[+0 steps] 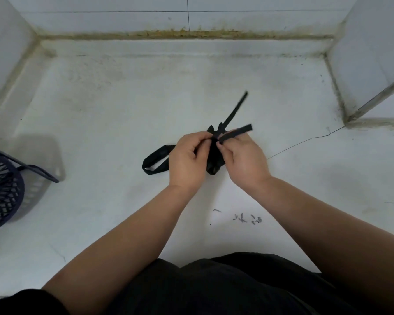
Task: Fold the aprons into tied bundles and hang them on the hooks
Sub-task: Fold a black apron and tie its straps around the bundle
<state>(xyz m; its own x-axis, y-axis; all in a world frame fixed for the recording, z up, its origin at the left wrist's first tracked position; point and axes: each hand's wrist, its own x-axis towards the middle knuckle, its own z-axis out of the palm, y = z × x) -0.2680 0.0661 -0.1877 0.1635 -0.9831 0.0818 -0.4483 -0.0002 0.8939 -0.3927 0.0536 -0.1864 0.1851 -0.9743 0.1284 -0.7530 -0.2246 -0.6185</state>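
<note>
1. One pale, stained surface (123, 98) carries everything. Tiled walls (100, 19) close it in beyond the apron bundle (214, 163) and to either side of it, and a thin crack (305, 142) runs off to the bundle's right.
2. A dark lattice basket (2, 189) stands well apart to the bundle's left.
3. The left hand (187, 160) sits against the bundle's left flank, its fingers curled and pinching the bundle's far end where the ties cross. The right hand (243, 160) is against the right flank, thumb and fingers clamped on the short tie (237, 131). Both hands are equally near.
4. The black bundle is rolled tight between the hands, its long axis running toward and away from the person. Whether it rests on the surface or is lifted, I cannot tell.
5. A neck loop (156, 160) trails out to the bundle's left, past the left hand.
6. A long tie (236, 108) juts from the bundle's far end, away and rightward. The tightening pull likely goes rightward along the short tie, with the left hand anchoring.
</note>
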